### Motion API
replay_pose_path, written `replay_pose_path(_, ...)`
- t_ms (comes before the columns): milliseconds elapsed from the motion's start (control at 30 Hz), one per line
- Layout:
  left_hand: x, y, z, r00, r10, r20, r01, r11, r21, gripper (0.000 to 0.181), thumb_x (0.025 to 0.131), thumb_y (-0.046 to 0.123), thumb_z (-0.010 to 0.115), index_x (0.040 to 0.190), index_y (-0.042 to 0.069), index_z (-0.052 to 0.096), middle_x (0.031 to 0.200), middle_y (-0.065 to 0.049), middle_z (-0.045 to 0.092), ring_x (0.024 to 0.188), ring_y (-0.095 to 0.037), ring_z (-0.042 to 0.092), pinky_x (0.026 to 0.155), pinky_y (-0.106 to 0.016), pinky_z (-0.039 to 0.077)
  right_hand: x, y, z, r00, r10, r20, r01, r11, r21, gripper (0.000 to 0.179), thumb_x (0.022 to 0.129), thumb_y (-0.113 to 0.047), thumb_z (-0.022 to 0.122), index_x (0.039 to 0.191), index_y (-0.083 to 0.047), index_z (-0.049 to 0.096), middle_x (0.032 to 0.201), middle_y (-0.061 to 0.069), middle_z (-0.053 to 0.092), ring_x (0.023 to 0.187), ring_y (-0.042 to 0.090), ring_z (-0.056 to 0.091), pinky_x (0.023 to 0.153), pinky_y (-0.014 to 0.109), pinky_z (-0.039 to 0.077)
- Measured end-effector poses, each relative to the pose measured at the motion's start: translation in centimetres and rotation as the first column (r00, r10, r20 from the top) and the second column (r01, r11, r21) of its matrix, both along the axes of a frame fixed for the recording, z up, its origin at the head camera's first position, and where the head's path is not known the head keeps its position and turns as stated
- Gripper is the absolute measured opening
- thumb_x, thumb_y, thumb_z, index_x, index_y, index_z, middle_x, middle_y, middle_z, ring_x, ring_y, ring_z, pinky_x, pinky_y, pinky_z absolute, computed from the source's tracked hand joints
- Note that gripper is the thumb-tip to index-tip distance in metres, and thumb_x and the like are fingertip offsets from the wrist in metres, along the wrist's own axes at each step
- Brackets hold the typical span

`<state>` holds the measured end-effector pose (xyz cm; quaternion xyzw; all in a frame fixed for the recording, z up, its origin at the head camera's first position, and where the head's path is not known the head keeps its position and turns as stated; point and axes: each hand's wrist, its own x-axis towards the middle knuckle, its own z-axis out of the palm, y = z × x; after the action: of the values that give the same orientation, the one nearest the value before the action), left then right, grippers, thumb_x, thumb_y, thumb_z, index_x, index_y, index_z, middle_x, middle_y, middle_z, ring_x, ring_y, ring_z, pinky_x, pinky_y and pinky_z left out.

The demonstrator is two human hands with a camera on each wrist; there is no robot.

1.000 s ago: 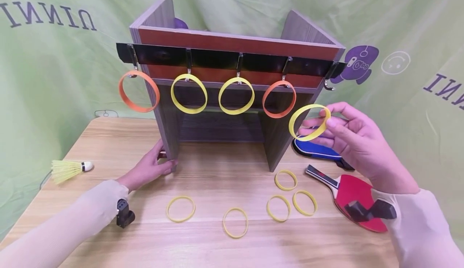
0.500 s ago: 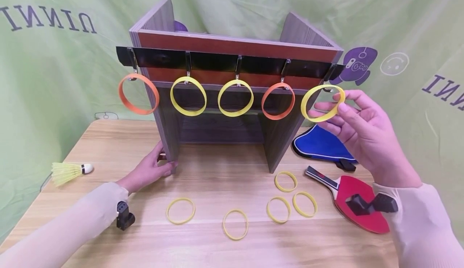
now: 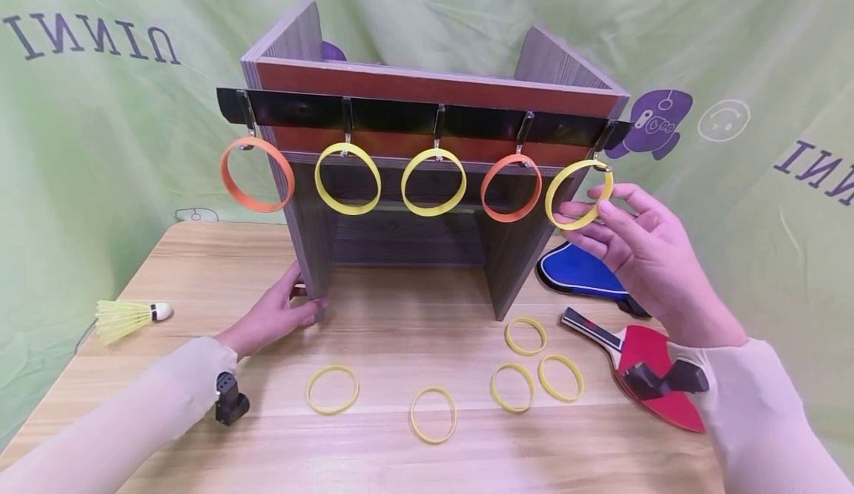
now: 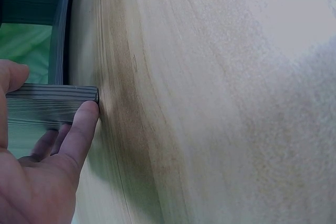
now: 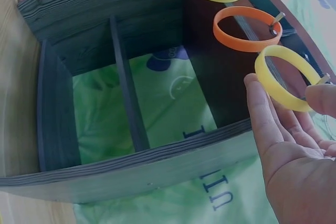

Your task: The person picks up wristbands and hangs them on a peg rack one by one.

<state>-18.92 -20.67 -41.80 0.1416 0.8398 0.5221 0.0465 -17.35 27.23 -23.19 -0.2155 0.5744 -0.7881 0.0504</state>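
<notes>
In the head view, my right hand [image 3: 647, 257] pinches a yellow silicone wristband [image 3: 554, 212] at the rightmost hook [image 3: 603, 168]. The hook's tip shows inside the band's upper edge, and the right wrist view shows my thumb [image 5: 321, 99] against this band [image 5: 278, 90]. To its left, orange wristbands [image 3: 485, 201] and yellow ones [image 3: 405, 193] hang from the other hooks on a black strip [image 3: 394, 116]. My left hand [image 3: 276, 316] grips the lower front edge of the grey wooden shelf's left side panel [image 3: 308, 242]. Some of its fingers are hidden behind the panel.
Several yellow wristbands [image 3: 333, 411] lie on the wooden table [image 3: 253, 449]. At the right are a red table tennis bat [image 3: 657, 360] and a blue bat case [image 3: 580, 271]. A yellow shuttlecock [image 3: 127, 320] lies at the far left. Green cloth [image 3: 100, 153] hangs behind.
My right hand has carried the yellow wristband up to the rightmost hook, then slightly left and down, so the hook's tip now shows inside it. My left hand stays on the panel.
</notes>
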Motion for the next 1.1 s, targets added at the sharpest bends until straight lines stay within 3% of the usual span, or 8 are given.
replay_pose_path(467,0.0,0.0,-0.4,1.0,0.002,0.008,-0.002,1.0,0.007,0.084,0.1,0.015,0.068,0.167,0.016,0.018,0.151,-0.03,0.047,0.132,-0.048,0.053,0.086,-0.022,0.057,0.0,-0.3,-2.0,0.995,0.072,0.065,-0.075,0.997,0.035,0.026,0.11,-0.002,0.043,0.129,-0.001,0.06,0.126,0.016,0.076,0.115,0.029,0.076,0.098,0.033,0.06)
replay_pose_path(600,0.0,0.0,-0.5,1.0,-0.004,-0.011,0.004,1.0,0.022,0.081,0.099,0.012,0.068,0.166,0.013,0.022,0.15,-0.032,0.048,0.131,-0.05,0.054,0.084,-0.023,0.058,0.2,-1.6,-3.4,0.992,0.113,0.059,-0.119,0.985,0.124,0.024,0.111,-0.002,0.043,0.131,0.003,0.055,0.122,0.015,0.077,0.113,0.027,0.077,0.099,0.035,0.06)
replay_pose_path(700,0.0,0.1,-0.6,1.0,-0.008,-0.02,0.008,1.0,0.028,0.079,0.099,0.011,0.068,0.165,0.012,0.024,0.149,-0.033,0.048,0.131,-0.051,0.054,0.083,-0.023,0.059,0.2,-3.3,-4.8,0.991,0.109,0.081,-0.129,0.945,0.302,0.026,0.11,-0.008,0.049,0.132,0.006,0.051,0.12,0.013,0.077,0.111,0.024,0.077,0.098,0.035,0.061)
replay_pose_path(800,0.0,0.1,-0.6,1.0,-0.009,-0.023,0.009,1.0,0.022,0.078,0.099,0.011,0.067,0.164,0.011,0.024,0.148,-0.033,0.049,0.13,-0.051,0.054,0.084,-0.022,0.058,0.0,-5.6,-6.6,0.983,0.131,0.129,-0.174,0.888,0.425,0.034,0.109,-0.011,0.054,0.134,0.012,0.05,0.125,0.023,0.074,0.11,0.024,0.077,0.098,0.037,0.061)
replay_pose_path(933,-0.1,0.0,-0.5,1.0,-0.008,-0.014,0.008,1.0,0.015,0.079,0.1,0.012,0.067,0.165,0.012,0.023,0.148,-0.032,0.049,0.13,-0.05,0.054,0.084,-0.022,0.057,-0.4,-9.5,-9.6,0.961,0.206,0.185,-0.272,0.836,0.477,0.038,0.106,-0.008,0.057,0.134,0.017,0.05,0.127,0.038,0.067,0.106,0.026,0.077,0.098,0.044,0.061)
replay_pose_path(1100,-0.2,0.1,-0.4,1.0,-0.001,-0.002,0.001,1.0,0.017,0.08,0.1,0.012,0.067,0.166,0.015,0.021,0.149,-0.03,0.048,0.132,-0.049,0.053,0.086,-0.021,0.056,-0.5,-14.9,-13.4,0.927,0.275,0.254,-0.37,0.778,0.508,0.029,0.103,-0.004,0.058,0.125,0.015,0.057,0.121,0.041,0.066,0.104,0.035,0.075,0.099,0.053,0.06)
